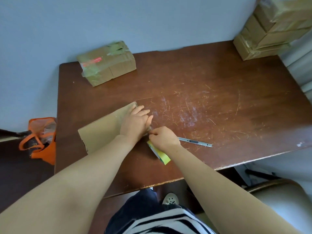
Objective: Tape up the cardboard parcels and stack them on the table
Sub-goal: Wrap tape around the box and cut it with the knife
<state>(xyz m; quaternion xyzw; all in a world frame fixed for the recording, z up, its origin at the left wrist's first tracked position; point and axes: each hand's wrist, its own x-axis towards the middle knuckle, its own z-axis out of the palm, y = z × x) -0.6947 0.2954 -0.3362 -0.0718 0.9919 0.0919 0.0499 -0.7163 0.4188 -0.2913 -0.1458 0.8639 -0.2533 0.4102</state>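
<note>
Your left hand (136,121) lies flat, fingers straight, pressing the right end of the cardboard parcel (103,130) onto the counter (219,102). Your right hand (163,137) pinches the tape (149,130) at that corner, with the tape roll (161,154) under your wrist. If you ease the press, the parcel could slide and the tape could wrinkle.

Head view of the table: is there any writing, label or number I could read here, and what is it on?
Nothing here reads clearly.
Red label on the taped parcel: pale printing, too blurred to read.
Orange bag: a dark marking, too small to tell.
Yellow-green tape roll: no writing shows.
</note>
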